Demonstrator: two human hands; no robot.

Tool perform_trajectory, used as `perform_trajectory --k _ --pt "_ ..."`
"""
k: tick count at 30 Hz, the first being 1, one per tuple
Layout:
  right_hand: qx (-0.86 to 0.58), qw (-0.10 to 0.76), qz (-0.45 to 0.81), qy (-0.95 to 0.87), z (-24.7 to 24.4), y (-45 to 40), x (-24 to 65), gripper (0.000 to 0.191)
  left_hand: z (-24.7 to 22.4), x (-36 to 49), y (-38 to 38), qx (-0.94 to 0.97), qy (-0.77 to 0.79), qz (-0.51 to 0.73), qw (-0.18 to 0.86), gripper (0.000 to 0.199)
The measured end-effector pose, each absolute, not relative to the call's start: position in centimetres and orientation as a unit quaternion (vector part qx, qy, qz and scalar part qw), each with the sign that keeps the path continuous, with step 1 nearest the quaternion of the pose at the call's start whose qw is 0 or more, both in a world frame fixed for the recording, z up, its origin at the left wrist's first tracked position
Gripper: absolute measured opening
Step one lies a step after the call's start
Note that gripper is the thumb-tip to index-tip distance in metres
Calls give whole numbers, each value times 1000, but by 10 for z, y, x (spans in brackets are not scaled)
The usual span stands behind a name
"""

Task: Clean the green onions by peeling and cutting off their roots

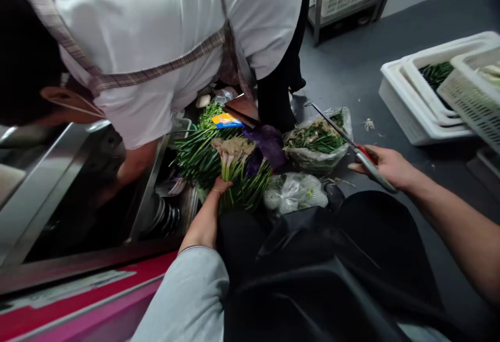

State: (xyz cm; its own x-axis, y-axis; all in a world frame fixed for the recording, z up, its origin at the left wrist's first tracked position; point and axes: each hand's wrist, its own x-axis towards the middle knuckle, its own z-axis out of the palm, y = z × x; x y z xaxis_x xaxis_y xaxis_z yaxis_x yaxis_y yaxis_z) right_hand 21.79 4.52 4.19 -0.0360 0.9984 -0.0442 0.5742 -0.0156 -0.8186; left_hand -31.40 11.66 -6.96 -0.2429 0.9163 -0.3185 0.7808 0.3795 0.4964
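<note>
My left hand (222, 186) is closed around a bunch of scallions (228, 162), just below their pale, rooty ends. Their green stalks hang down toward my knees, over a larger heap of greens (195, 157). Off to the right, my right hand (385, 165) grips what looks like a pair of scissors (347, 136), seen nearly edge-on. Its long metal blades point up and left, and red and grey show at the handle. Beneath the blades sits an open clear plastic bag (318, 141) with green trimmings and roots.
A co-worker in a white shirt (136, 24) bends across the top left, one arm reaching into a dark metal unit (58, 186). A knotted bag of netted white items (295, 193) lies by my knees. White crates (406, 105) stand at right; a metal rack (318, 14) stands behind.
</note>
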Motion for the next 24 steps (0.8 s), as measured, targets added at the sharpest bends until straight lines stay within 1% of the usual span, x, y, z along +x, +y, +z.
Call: perform_trajectory --k 2,4,7,9,11,14,16,18,20,22,24 --pt "-578 367 424 -593 53 34 180 44 -58 -326 91 523 793 160 268 36" --pt "-541 405 482 -557 54 20 142 42 -47 -335 71 505 801 199 252 29" --pt "-480 447 577 -486 40 2 89 36 -30 -337 54 497 798 244 240 22" --pt "-435 478 625 -438 24 -1 55 34 -20 -330 50 506 785 263 242 22" --pt "-408 502 642 -411 8 4 21 36 -11 -318 48 532 759 275 255 28" --pt "-399 539 638 -378 -6 20 -27 40 -4 -293 46 605 684 286 291 48" --pt "-391 569 637 -342 -5 35 -55 41 0 -275 45 652 631 276 318 59" --pt "-380 594 639 -308 4 50 -76 37 8 -260 48 680 602 256 332 64" --pt "-366 607 640 -296 23 65 -87 31 23 -247 55 693 594 244 328 64" --pt "-349 620 636 -298 49 79 -84 29 48 -234 67 703 588 252 310 64" --pt "-328 621 618 -353 83 88 -71 31 78 -222 78 725 563 281 280 67"
